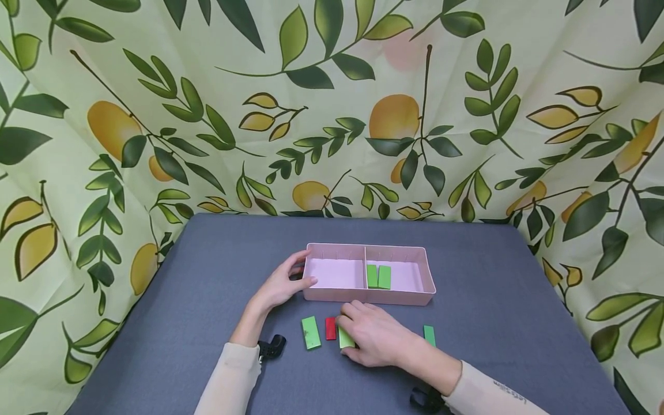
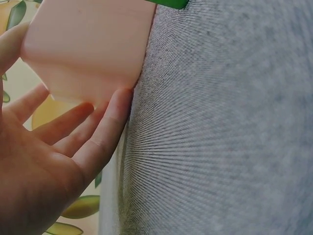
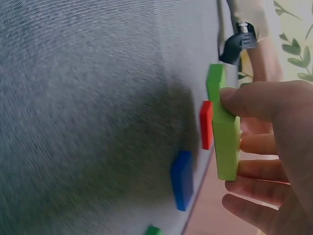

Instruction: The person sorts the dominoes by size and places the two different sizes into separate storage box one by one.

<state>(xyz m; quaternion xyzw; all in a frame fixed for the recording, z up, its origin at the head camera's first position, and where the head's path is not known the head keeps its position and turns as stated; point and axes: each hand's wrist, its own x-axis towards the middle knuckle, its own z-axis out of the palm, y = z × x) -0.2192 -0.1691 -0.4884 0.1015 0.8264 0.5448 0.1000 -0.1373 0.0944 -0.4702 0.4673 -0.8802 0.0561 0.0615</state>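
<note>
My right hand pinches a light green block between thumb and fingers, in front of the box. In the head view the hand covers part of that block. My left hand holds the left end of a pink two-compartment box, thumb at the rim and fingers along the end wall. Two green blocks stand side by side in the box's right compartment, against the divider. Left of my right hand lie a red block and another light green block.
A darker green block lies to the right, partly behind my right wrist. The right wrist view shows a blue block on the grey cloth, hidden in the head view. Behind the table hangs a leaf-patterned curtain.
</note>
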